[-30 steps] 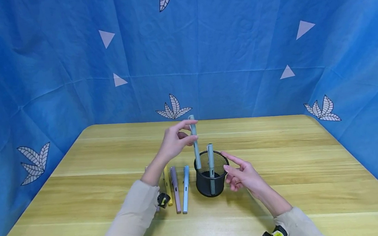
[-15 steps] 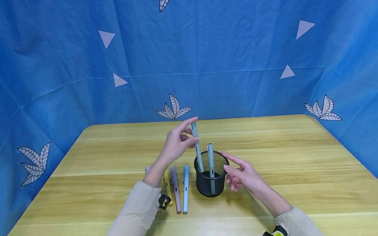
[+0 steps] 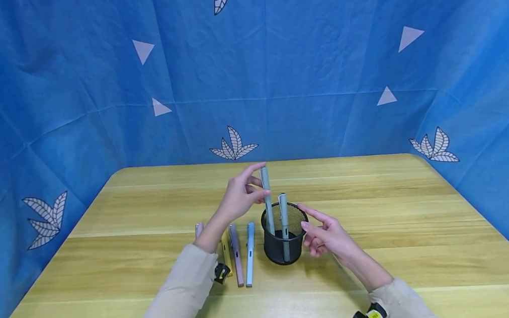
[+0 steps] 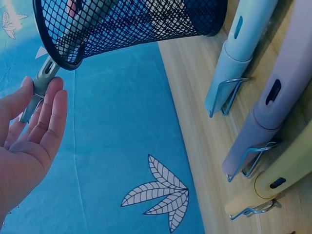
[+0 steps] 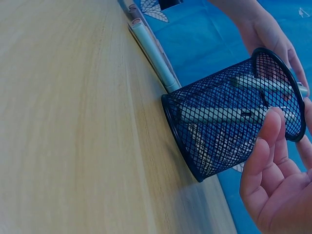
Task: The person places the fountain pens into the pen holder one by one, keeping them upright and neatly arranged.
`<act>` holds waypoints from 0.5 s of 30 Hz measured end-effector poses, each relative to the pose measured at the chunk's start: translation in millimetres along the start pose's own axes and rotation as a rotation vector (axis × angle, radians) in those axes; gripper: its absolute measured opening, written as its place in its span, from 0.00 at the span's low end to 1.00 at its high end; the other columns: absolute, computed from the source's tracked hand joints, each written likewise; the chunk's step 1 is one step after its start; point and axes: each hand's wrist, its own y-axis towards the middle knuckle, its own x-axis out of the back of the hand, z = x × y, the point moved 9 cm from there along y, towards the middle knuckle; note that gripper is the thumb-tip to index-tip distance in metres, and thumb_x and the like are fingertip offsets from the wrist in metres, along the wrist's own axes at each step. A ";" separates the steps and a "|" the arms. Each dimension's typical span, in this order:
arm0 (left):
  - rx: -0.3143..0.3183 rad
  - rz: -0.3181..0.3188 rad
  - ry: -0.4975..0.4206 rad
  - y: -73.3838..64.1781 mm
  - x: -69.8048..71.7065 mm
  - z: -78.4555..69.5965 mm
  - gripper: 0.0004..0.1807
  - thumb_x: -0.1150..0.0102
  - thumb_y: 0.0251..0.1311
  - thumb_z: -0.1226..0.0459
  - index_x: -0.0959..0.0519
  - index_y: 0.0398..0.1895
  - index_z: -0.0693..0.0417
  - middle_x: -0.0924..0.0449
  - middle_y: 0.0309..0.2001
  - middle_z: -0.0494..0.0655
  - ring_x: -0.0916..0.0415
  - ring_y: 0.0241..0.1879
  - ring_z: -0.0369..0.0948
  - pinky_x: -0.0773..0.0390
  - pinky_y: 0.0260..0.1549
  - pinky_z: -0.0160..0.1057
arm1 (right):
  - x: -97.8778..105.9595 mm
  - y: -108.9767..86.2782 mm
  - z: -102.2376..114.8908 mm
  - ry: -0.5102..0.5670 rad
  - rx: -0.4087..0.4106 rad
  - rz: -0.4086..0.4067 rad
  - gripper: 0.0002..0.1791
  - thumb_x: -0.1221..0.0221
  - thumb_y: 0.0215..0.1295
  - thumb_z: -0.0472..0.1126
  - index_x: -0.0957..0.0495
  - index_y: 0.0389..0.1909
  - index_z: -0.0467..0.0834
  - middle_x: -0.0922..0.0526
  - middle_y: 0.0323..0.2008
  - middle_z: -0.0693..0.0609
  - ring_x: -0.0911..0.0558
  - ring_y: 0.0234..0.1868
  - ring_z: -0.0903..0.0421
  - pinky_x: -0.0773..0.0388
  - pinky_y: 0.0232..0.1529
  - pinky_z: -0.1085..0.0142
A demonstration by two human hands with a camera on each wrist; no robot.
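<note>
Black mesh cup (image 3: 273, 251); grey-green pens (image 3: 284, 211); light-blue pen (image 3: 250, 255); purple pen (image 3: 237, 259); yellow pen (image 4: 288, 165); white-leaf-patterned blue cloth (image 3: 319, 72); wood-grain table (image 3: 424, 225).

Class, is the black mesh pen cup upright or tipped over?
Upright: in the head view, the cup sits base-down on the table, its mouth facing up, a pen standing inside.

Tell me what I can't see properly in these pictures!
Head view: most of the leftmost purple pen, behind the left arm.
Left wrist view: the far end of the yellow pen, cut off by the right edge.
Right wrist view: part of the left hand, behind the mesh cup.
</note>
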 end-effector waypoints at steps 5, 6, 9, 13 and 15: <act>0.005 0.009 0.005 5.9 -3.7 18.2 0.31 0.43 0.52 0.76 0.39 0.62 0.61 0.24 0.34 0.63 0.24 0.27 0.57 0.21 0.23 0.35 | 0.4 0.0 -0.2 -0.001 -0.001 -0.002 0.33 0.48 0.64 0.43 0.49 0.68 0.45 0.23 0.16 0.49 0.26 0.12 0.60 0.29 0.15 0.71; 0.005 0.010 0.007 7.0 -4.4 22.0 0.31 0.42 0.52 0.75 0.38 0.61 0.60 0.24 0.33 0.62 0.23 0.27 0.56 0.21 0.23 0.35 | 0.5 -0.1 -0.2 -0.001 -0.002 -0.002 0.33 0.48 0.64 0.43 0.49 0.68 0.45 0.23 0.16 0.49 0.26 0.12 0.60 0.29 0.15 0.71; 0.001 0.013 0.023 9.3 -6.5 30.3 0.28 0.42 0.53 0.72 0.35 0.59 0.57 0.22 0.32 0.59 0.23 0.26 0.55 0.22 0.22 0.35 | 0.3 -0.2 0.0 -0.002 -0.002 0.000 0.33 0.48 0.65 0.42 0.49 0.68 0.45 0.23 0.16 0.49 0.26 0.12 0.60 0.29 0.15 0.71; -0.020 0.011 0.070 8.4 -7.4 30.9 0.25 0.41 0.54 0.69 0.32 0.57 0.55 0.20 0.30 0.54 0.23 0.26 0.52 0.25 0.20 0.35 | 0.0 -0.4 0.1 -0.001 -0.001 0.000 0.33 0.48 0.65 0.42 0.50 0.68 0.45 0.23 0.16 0.49 0.26 0.12 0.60 0.29 0.14 0.71; -0.028 0.009 0.088 7.9 -7.6 30.4 0.24 0.41 0.54 0.69 0.31 0.55 0.54 0.20 0.29 0.52 0.22 0.26 0.51 0.26 0.20 0.35 | 0.1 -0.6 0.0 0.002 -0.004 -0.002 0.33 0.48 0.64 0.43 0.49 0.68 0.45 0.23 0.16 0.48 0.26 0.12 0.60 0.29 0.14 0.71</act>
